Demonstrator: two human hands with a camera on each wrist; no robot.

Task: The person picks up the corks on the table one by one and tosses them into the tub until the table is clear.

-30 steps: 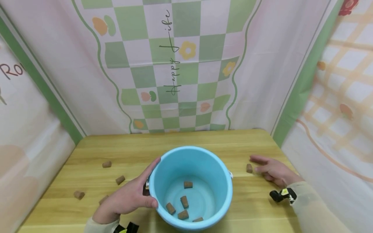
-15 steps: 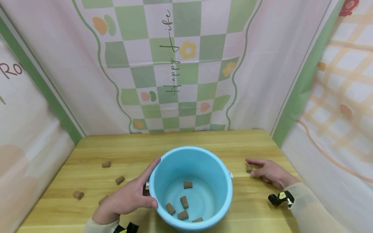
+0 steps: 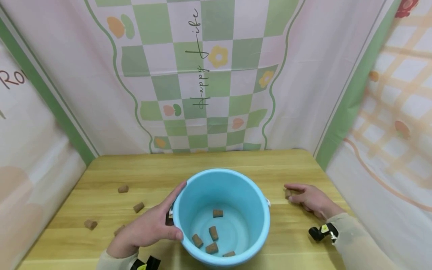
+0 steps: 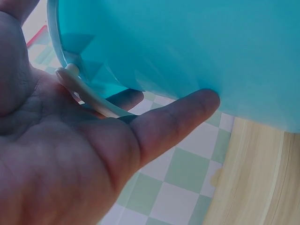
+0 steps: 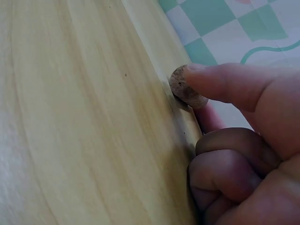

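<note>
A light blue bucket (image 3: 222, 180) stands on the wooden table, several brown corks (image 3: 213, 233) lying on its floor. Against its left side rests my left hand (image 3: 152, 227), thumb and fingers spread along the outside by the rim. In the left wrist view a straight finger presses the bucket wall (image 4: 243, 56), and the pale handle (image 4: 89, 96) passes across the hand. To the right of the bucket, my right hand (image 3: 314, 198) pinches a cork (image 5: 183, 86) between thumb and index finger, low over the table. The other fingers of that hand are curled.
Loose corks lie left of the bucket: one farther back (image 3: 123, 189), one closer to the bucket (image 3: 138, 207), one at far left (image 3: 90, 224), and one partly behind the left forearm (image 3: 119, 230). A checked curtain (image 3: 216, 97) hangs behind the table (image 3: 162, 165).
My right hand has moved slightly left to the cork, and its thumb and index finger have come together on it. The left hand and bucket stay in place.
</note>
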